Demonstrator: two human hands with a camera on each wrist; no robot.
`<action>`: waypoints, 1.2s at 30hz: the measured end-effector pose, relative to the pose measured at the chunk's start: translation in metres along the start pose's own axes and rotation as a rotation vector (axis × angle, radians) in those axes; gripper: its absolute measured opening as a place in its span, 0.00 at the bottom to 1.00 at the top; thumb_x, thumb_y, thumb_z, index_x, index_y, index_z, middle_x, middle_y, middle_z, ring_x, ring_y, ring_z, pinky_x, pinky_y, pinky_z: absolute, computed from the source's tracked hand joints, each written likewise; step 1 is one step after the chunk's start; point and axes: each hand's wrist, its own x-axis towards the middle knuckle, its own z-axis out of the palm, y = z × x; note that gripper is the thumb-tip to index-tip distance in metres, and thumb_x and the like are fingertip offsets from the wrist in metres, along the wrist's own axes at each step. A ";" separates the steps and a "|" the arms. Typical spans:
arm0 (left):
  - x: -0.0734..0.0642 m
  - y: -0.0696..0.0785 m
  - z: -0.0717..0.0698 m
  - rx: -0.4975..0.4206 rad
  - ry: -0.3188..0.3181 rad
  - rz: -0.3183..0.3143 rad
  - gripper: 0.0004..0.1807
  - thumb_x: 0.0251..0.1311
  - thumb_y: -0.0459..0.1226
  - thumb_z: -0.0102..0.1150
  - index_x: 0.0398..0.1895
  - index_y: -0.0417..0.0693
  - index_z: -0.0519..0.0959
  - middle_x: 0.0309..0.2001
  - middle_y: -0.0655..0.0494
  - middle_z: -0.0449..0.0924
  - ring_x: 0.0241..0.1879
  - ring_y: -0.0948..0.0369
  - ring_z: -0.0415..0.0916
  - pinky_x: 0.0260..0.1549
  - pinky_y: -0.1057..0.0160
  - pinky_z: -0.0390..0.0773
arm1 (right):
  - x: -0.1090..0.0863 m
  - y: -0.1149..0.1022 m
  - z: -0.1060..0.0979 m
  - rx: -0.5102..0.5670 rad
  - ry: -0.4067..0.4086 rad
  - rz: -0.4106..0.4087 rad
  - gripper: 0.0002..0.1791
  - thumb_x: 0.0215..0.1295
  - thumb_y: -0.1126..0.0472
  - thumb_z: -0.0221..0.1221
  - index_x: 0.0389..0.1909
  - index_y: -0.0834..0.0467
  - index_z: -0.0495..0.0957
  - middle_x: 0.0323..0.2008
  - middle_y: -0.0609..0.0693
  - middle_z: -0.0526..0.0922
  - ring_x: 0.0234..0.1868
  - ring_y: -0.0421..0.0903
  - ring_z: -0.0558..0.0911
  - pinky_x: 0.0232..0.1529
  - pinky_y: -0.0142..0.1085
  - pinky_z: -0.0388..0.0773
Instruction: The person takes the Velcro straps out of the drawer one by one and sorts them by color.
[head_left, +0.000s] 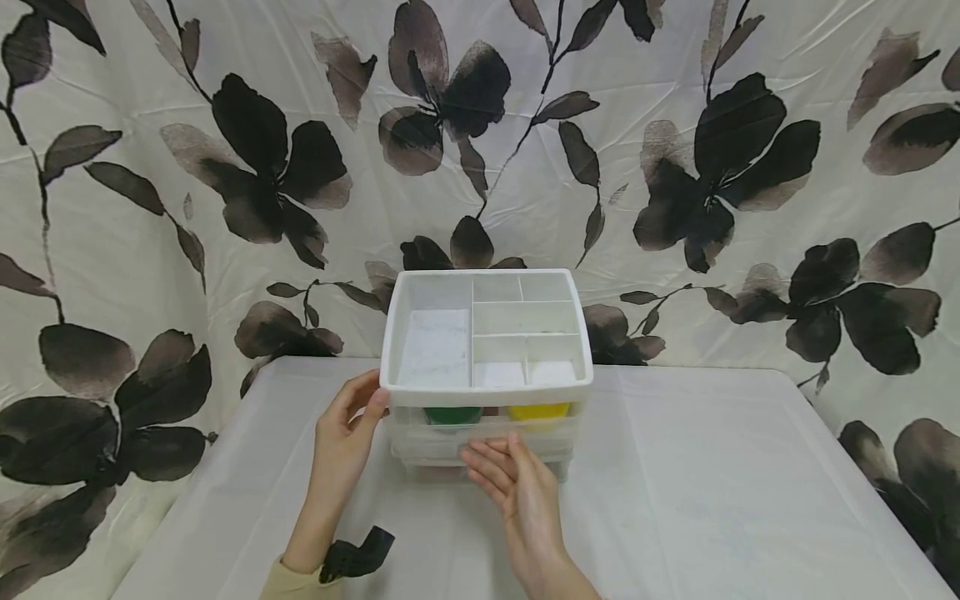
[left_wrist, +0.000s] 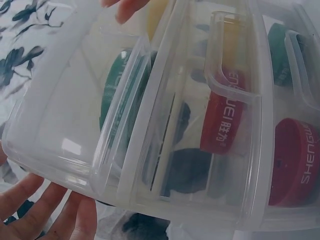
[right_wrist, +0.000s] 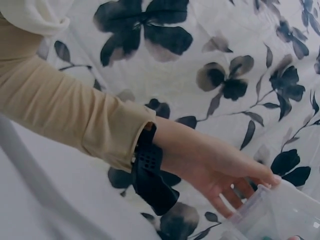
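Note:
A white organizer [head_left: 483,397] with a divided top tray and see-through drawers stands on the table. My left hand [head_left: 347,429] rests against its left side, thumb near the front corner under the tray rim. In the left wrist view the fingers [left_wrist: 55,205] of that hand lie along the side. My right hand [head_left: 525,500] is in front of the drawers, palm turned inward, fingers stretched and fingertips at a lower drawer front [head_left: 427,450]. Through the clear plastic show a green round item [left_wrist: 114,95], a red one [left_wrist: 225,120] and another red one [left_wrist: 295,165] with white lettering.
The organizer stands near the back of a white-covered table [head_left: 697,475]. A cloth [head_left: 540,208] with dark flowers hangs behind it. A black wrist strap [head_left: 358,554] sits on the left forearm, at a beige sleeve [right_wrist: 90,115].

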 end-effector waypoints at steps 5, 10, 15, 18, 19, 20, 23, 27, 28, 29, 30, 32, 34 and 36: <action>0.001 -0.003 0.000 0.011 0.007 -0.005 0.19 0.67 0.41 0.56 0.60 0.48 0.74 0.54 0.51 0.79 0.47 0.77 0.73 0.43 0.80 0.77 | -0.004 0.001 -0.002 0.012 0.000 0.009 0.24 0.75 0.47 0.46 0.50 0.66 0.72 0.47 0.54 0.86 0.45 0.44 0.87 0.49 0.33 0.82; 0.002 -0.004 0.001 0.031 0.023 -0.006 0.20 0.66 0.41 0.56 0.60 0.48 0.74 0.54 0.53 0.79 0.46 0.78 0.74 0.42 0.80 0.78 | -0.009 0.001 -0.004 -0.006 -0.011 0.023 0.25 0.74 0.46 0.46 0.50 0.65 0.73 0.47 0.53 0.86 0.44 0.43 0.87 0.49 0.33 0.82; 0.001 -0.004 0.001 0.039 0.023 -0.006 0.20 0.66 0.41 0.56 0.60 0.48 0.74 0.54 0.53 0.79 0.46 0.78 0.73 0.42 0.81 0.77 | -0.013 0.002 -0.006 -0.017 -0.019 0.044 0.27 0.74 0.43 0.46 0.52 0.65 0.72 0.48 0.54 0.85 0.45 0.43 0.87 0.49 0.33 0.82; 0.001 -0.004 0.002 0.036 0.018 -0.008 0.20 0.66 0.41 0.56 0.60 0.48 0.74 0.54 0.54 0.78 0.46 0.78 0.73 0.42 0.81 0.77 | -0.015 0.004 -0.008 -0.013 -0.023 0.057 0.28 0.73 0.42 0.46 0.52 0.64 0.72 0.48 0.53 0.86 0.45 0.42 0.86 0.49 0.33 0.82; 0.001 -0.004 0.002 0.034 0.016 -0.009 0.20 0.66 0.41 0.56 0.60 0.48 0.74 0.54 0.55 0.78 0.47 0.78 0.73 0.42 0.81 0.77 | -0.016 0.004 -0.008 -0.012 -0.023 0.060 0.28 0.73 0.42 0.46 0.52 0.64 0.72 0.48 0.53 0.86 0.45 0.42 0.86 0.49 0.33 0.82; 0.001 -0.004 0.002 0.031 0.014 -0.008 0.20 0.66 0.41 0.56 0.60 0.48 0.74 0.54 0.55 0.78 0.47 0.78 0.73 0.42 0.81 0.77 | -0.017 0.004 -0.009 -0.011 -0.023 0.062 0.28 0.73 0.42 0.45 0.52 0.64 0.72 0.48 0.53 0.86 0.45 0.42 0.86 0.49 0.33 0.82; 0.001 -0.005 0.002 0.027 0.012 -0.005 0.20 0.66 0.41 0.56 0.60 0.48 0.74 0.54 0.55 0.78 0.46 0.78 0.73 0.43 0.81 0.77 | -0.020 0.005 -0.009 -0.010 -0.020 0.067 0.28 0.73 0.42 0.45 0.52 0.65 0.73 0.47 0.53 0.86 0.44 0.42 0.86 0.49 0.33 0.82; 0.001 -0.005 0.002 0.025 0.012 0.006 0.20 0.66 0.41 0.56 0.60 0.48 0.74 0.54 0.54 0.79 0.46 0.78 0.74 0.43 0.81 0.77 | -0.025 0.006 -0.009 -0.023 -0.013 0.074 0.29 0.73 0.42 0.46 0.52 0.65 0.72 0.47 0.53 0.86 0.43 0.42 0.87 0.48 0.33 0.82; 0.001 -0.005 0.002 0.025 0.012 0.007 0.20 0.66 0.41 0.56 0.60 0.48 0.74 0.54 0.53 0.79 0.46 0.78 0.74 0.42 0.81 0.77 | -0.026 0.007 -0.010 -0.024 -0.012 0.077 0.29 0.73 0.42 0.46 0.52 0.66 0.72 0.47 0.53 0.86 0.43 0.42 0.87 0.48 0.33 0.83; 0.001 -0.005 0.002 0.025 0.012 0.009 0.19 0.66 0.41 0.56 0.60 0.48 0.74 0.54 0.53 0.79 0.46 0.78 0.74 0.42 0.81 0.77 | -0.027 0.007 -0.010 -0.024 -0.014 0.081 0.29 0.73 0.42 0.46 0.53 0.66 0.72 0.47 0.53 0.86 0.43 0.42 0.87 0.48 0.33 0.83; 0.001 -0.005 0.002 0.025 0.012 0.011 0.19 0.66 0.41 0.56 0.60 0.48 0.74 0.54 0.53 0.79 0.46 0.78 0.74 0.42 0.81 0.77 | -0.028 0.007 -0.010 -0.022 -0.017 0.086 0.29 0.73 0.42 0.47 0.53 0.66 0.72 0.48 0.53 0.86 0.43 0.42 0.87 0.48 0.33 0.83; 0.001 -0.006 0.001 0.025 0.011 0.012 0.19 0.67 0.41 0.56 0.59 0.48 0.74 0.53 0.53 0.79 0.46 0.78 0.74 0.42 0.81 0.77 | -0.030 0.007 -0.011 -0.016 -0.028 0.097 0.29 0.73 0.43 0.47 0.54 0.67 0.71 0.48 0.53 0.85 0.43 0.42 0.87 0.48 0.33 0.83; 0.001 -0.006 0.002 0.026 0.010 0.013 0.19 0.67 0.41 0.56 0.59 0.49 0.74 0.53 0.53 0.79 0.47 0.78 0.74 0.42 0.81 0.77 | -0.031 0.008 -0.013 -0.007 -0.040 0.109 0.30 0.72 0.43 0.48 0.55 0.67 0.71 0.48 0.54 0.85 0.43 0.42 0.87 0.48 0.32 0.82; 0.001 -0.006 0.002 0.024 0.008 0.014 0.19 0.67 0.41 0.56 0.59 0.48 0.74 0.53 0.54 0.79 0.47 0.78 0.74 0.43 0.81 0.77 | -0.033 0.008 -0.015 -0.010 -0.056 0.117 0.31 0.71 0.42 0.49 0.56 0.67 0.71 0.49 0.54 0.85 0.43 0.42 0.87 0.48 0.32 0.82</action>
